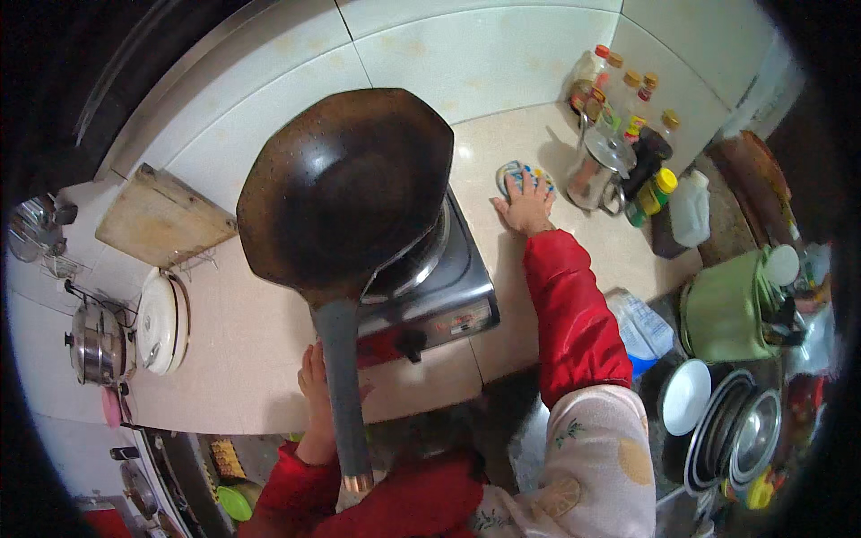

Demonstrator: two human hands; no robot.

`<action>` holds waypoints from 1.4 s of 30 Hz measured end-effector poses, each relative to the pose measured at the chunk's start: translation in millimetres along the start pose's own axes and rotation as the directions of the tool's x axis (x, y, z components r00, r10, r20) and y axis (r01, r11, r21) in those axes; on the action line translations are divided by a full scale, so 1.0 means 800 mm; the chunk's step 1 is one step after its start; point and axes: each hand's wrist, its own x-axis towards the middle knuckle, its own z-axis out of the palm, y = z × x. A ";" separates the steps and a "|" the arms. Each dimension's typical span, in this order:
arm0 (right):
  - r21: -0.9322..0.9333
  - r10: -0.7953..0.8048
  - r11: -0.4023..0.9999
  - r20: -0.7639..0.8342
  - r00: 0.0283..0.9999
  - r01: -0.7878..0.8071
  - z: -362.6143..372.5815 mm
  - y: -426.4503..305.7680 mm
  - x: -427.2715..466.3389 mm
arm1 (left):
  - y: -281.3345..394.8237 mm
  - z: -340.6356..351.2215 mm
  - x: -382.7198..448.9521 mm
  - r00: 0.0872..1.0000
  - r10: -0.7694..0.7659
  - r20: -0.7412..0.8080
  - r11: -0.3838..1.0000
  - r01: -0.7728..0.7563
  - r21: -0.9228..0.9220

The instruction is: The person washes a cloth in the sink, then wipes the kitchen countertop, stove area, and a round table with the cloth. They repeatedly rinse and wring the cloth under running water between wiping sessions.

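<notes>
My right hand (528, 205) lies with spread fingers over a patterned cloth (509, 173), pressing it onto the pale tiled counter (249, 363). The cloth is white with blue and yellow, and the fingers cover part of it. To the left of that hand, a dark wok (350, 181) sits over a black gas stove (464, 269). Its long grey handle (340, 376) points towards me. Behind the handle is my left hand (315, 387), partly hidden by it, near the counter's front edge; whether it grips the handle is unclear.
A steel pot with a lid (595, 171) and several condiment bottles (632, 91) stand at the back right. Further right are a green container (726, 309), a white bowl (686, 397) and metal basins (753, 430). At left, a wooden cutting board (165, 222) leans near a white lid (158, 323) and a steel pot (97, 343).
</notes>
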 end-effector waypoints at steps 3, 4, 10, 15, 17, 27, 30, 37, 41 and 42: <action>-0.020 0.073 0.997 -0.057 0.996 -0.074 0.003 0.007 0.054 | 0.026 -0.014 0.037 0.968 -0.052 0.245 0.995 0.030 0.093; -0.015 0.083 0.996 -0.044 0.996 -0.083 0.001 0.009 0.070 | 0.022 -0.012 0.038 0.959 -0.107 0.261 0.993 0.091 0.072; 0.014 0.396 0.913 -0.274 0.877 -0.408 -0.001 0.002 0.158 | 0.006 -0.013 0.027 0.946 -0.119 0.302 0.964 0.183 -0.193; 0.028 0.369 0.929 -0.124 0.921 -0.369 0.009 -0.032 0.221 | -0.049 0.006 -0.003 0.957 -0.043 0.287 0.997 0.021 0.081; -0.007 -0.030 1.000 -0.140 0.990 0.030 0.048 -0.030 0.251 | -0.033 -0.002 0.033 0.913 -0.075 0.401 0.996 0.085 -0.009; 0.202 -0.675 0.699 -0.127 0.726 0.686 0.052 -0.038 0.109 | 0.008 -0.048 0.064 0.980 0.033 0.195 0.999 -0.036 0.015; 0.021 -0.666 0.745 -0.028 0.745 0.667 0.057 0.004 0.035 | -0.004 -0.055 0.049 0.943 0.054 0.329 0.995 -0.078 0.059; -0.105 -0.377 0.899 0.314 0.872 0.426 -0.014 0.043 -0.216 | -0.106 -0.062 -0.070 0.991 0.124 0.053 0.937 -0.099 -0.335; -0.257 -0.087 0.935 0.502 0.861 0.244 -0.018 0.021 -0.287 | -0.163 -0.095 -0.138 0.991 0.018 0.131 0.908 0.038 -0.416; -0.228 -0.077 0.946 0.533 0.842 0.231 -0.016 -0.007 -0.314 | -0.177 -0.108 -0.157 0.985 -0.028 0.169 0.909 0.095 -0.405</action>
